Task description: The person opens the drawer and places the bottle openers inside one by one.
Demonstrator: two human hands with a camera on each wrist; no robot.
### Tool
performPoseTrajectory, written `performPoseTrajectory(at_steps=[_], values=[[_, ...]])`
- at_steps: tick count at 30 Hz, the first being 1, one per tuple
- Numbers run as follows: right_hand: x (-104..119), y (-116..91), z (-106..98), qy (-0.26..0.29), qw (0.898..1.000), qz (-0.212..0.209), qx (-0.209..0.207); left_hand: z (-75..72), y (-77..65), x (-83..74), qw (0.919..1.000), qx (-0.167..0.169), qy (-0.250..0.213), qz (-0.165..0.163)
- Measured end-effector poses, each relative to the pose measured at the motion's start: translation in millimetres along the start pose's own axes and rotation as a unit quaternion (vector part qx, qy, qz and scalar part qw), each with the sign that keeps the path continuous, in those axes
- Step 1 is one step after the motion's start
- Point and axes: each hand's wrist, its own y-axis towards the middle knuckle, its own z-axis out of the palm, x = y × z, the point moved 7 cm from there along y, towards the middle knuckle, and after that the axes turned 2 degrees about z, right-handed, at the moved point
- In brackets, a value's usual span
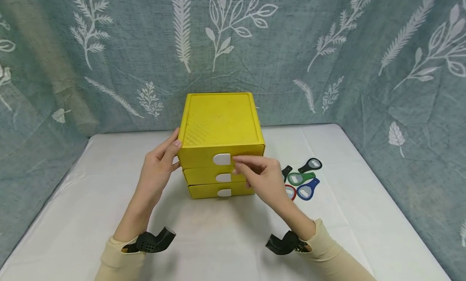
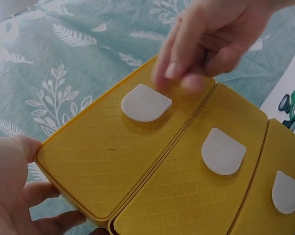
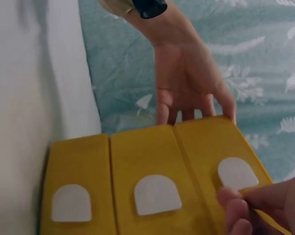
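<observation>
A yellow three-drawer box stands on the table, its drawers shut, each with a white tab handle. My left hand rests on the box's left side near the top front edge; its fingers lie along that side. My right hand is in front of the top drawer, just right of its white handle. Its fingertips are bent and close to that handle, blurred in the left wrist view; whether they touch it I cannot tell. Nothing shows between them.
Several bottle openers lie right of the box, among them a green one, a blue one and a black one. The right hand partly covers the red one. A white cloth covers the table, with a leaf-patterned curtain behind.
</observation>
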Motion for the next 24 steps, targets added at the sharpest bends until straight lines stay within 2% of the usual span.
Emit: performPoseTrajectory(at_steps=[4,8,12,18,24], values=[[-17.4,-13.1,0.6,-0.005,0.997,0.076,0.027,1.3,-0.1,-0.1,1.0,0.001,0.001,-0.003],[-32.8,-20.7,4.3,0.006,0.992,0.121,0.04,0.8,-1.1,0.0,1.0,0.001,0.0,-0.006],[-42.8,-19.9,10.5,0.018,0.99,0.131,0.053,0.2,-1.4,-0.8,1.0,0.002,-0.003,-0.009],[-48.8,-17.5,15.1,0.001,0.991,0.12,0.064,2.2,-1.2,0.2,0.9999,0.006,-0.003,-0.009],[-56.5,-14.2,21.8,0.064,0.986,0.133,0.077,1.6,-1.7,-0.2,0.9999,0.007,-0.002,-0.012]])
